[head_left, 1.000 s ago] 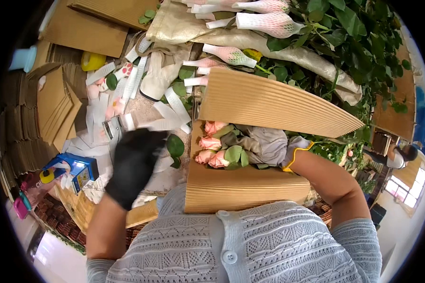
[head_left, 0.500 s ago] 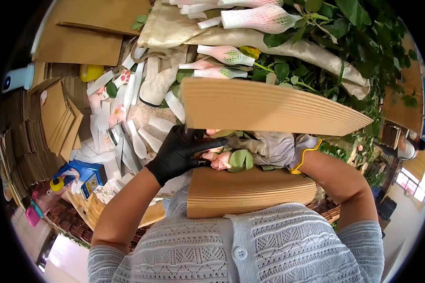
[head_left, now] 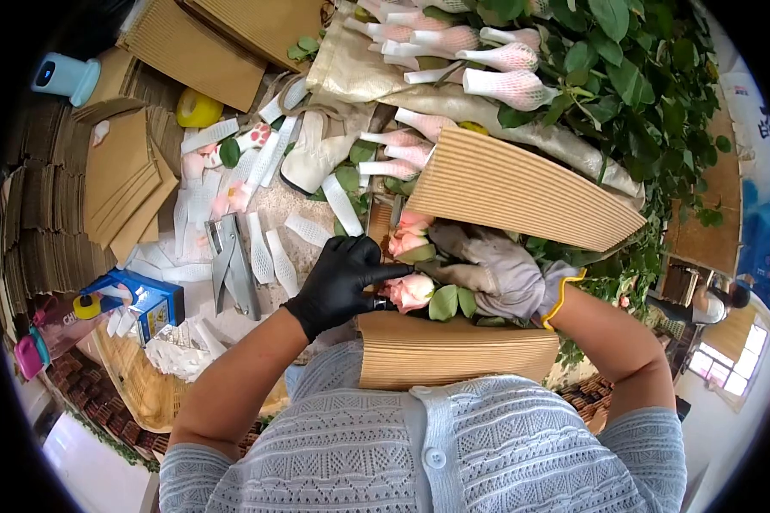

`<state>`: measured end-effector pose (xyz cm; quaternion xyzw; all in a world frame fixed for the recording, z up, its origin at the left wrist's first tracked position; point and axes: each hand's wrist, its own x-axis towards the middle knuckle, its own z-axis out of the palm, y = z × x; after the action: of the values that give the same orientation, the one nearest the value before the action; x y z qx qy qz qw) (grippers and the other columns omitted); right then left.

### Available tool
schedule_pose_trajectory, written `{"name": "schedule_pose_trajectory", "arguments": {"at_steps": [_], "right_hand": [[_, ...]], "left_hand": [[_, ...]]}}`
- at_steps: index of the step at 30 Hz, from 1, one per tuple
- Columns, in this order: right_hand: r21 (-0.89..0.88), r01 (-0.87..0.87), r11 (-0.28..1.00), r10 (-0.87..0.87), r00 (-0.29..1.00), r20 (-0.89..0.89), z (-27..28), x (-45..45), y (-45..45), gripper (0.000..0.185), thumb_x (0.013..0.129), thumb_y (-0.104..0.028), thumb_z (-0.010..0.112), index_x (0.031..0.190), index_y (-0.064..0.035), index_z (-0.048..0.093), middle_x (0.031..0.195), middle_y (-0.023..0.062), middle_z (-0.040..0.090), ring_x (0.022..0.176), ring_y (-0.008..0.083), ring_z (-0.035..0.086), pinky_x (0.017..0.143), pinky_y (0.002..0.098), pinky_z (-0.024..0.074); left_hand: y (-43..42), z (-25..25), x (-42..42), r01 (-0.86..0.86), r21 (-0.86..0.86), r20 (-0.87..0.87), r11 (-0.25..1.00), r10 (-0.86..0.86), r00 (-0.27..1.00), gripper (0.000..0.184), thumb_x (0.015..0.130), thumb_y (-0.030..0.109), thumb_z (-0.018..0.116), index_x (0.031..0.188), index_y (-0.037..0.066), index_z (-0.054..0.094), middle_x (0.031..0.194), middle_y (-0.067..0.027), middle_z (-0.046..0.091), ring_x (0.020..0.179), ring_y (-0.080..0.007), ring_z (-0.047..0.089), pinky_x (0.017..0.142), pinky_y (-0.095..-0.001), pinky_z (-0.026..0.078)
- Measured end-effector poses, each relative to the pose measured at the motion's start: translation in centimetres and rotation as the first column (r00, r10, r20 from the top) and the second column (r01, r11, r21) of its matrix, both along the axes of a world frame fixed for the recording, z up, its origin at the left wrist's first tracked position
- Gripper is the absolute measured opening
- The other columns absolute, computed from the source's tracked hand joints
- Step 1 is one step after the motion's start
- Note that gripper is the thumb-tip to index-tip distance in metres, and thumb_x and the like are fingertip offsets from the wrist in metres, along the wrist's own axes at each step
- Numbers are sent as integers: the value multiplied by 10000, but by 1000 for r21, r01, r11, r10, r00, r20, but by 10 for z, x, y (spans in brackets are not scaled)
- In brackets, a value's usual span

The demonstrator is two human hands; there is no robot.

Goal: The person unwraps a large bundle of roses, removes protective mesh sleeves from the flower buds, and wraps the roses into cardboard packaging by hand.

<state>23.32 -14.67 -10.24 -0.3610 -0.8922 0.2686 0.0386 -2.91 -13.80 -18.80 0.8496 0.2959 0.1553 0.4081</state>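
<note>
Beside the roses [head_left: 412, 291] — littered worktop [head_left: 270, 208]; far right, bright window [head_left: 753, 340].

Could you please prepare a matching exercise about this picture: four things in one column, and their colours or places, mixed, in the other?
Things:
1. Left hand
2. Metal tool
3. Right hand
4. Roses

Colours or places:
A. Pink, between the two hands
B. Covered in grey, with a yellow edge
C. Covered in black
D. Lying beside white net sleeves

Pairs: 1-C, 2-D, 3-B, 4-A
</note>
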Motion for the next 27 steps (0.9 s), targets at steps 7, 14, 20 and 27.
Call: {"name": "schedule_pose_trajectory", "arguments": {"at_steps": [7,14,20,27], "right_hand": [[-37,78,996,-80,994,-76,-17,3,-8,347,756,-180,625,1102,-160,649,1302,173,494,1146,372,493,919,469,400],[4,73,997,-73,997,-7,-13,3,-8,373,792,-247,585,1135,-104,620,1261,175,501,1145,364,491,918,447,414],[-162,48,986,-43,998,37,5,4,-7,430,790,-193,582,1211,-109,561,1221,188,507,1154,380,478,909,435,445],[323,266,908,-378,852,362,72,-13,-6,269,700,-190,636,954,-104,658,814,38,613,668,232,624,540,367,513]], "left_hand": [[33,23,-4,41,177,90,983,-58,994,455,629,262,775,1063,192,659,1026,-101,583,948,-287,541,858,-424,397],[39,42,31,-176,303,81,937,158,984,456,649,190,730,1092,125,646,972,-100,620,881,-296,603,755,-408,503],[22,26,48,-127,104,-61,986,133,989,584,686,149,720,1252,135,578,1243,-88,556,1137,-324,503,931,-412,429],[21,5,46,-204,-171,243,964,242,939,503,696,47,718,1180,79,585,1102,-156,613,990,-336,594,838,-389,492]]}}
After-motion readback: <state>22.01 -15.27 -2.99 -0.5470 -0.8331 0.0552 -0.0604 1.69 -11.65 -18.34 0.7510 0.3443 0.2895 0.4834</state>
